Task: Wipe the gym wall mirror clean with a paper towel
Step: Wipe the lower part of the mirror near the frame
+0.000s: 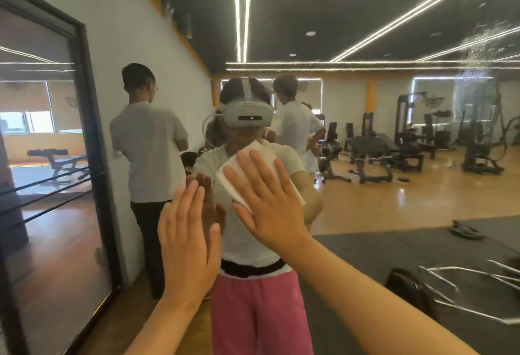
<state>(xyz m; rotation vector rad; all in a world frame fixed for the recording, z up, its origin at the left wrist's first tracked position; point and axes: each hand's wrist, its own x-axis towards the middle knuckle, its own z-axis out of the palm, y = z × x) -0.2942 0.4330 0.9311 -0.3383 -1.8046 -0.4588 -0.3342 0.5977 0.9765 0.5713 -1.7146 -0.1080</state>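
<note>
The wall mirror [380, 200] fills most of the view and reflects the gym and my own body. My right hand [270, 202] lies flat with spread fingers on a folded white paper towel [254, 157], pressing it against the glass at chest height. My left hand [188, 245] rests flat on the mirror just left of it, fingers together and upright, holding nothing. A patch of wet spray droplets [478, 53] speckles the glass at the upper right.
A black-framed glass door [92, 157] stands at the left edge of the mirror. The reflection shows two people behind me, weight benches and machines, and a metal bar and plates on a dark mat at lower right.
</note>
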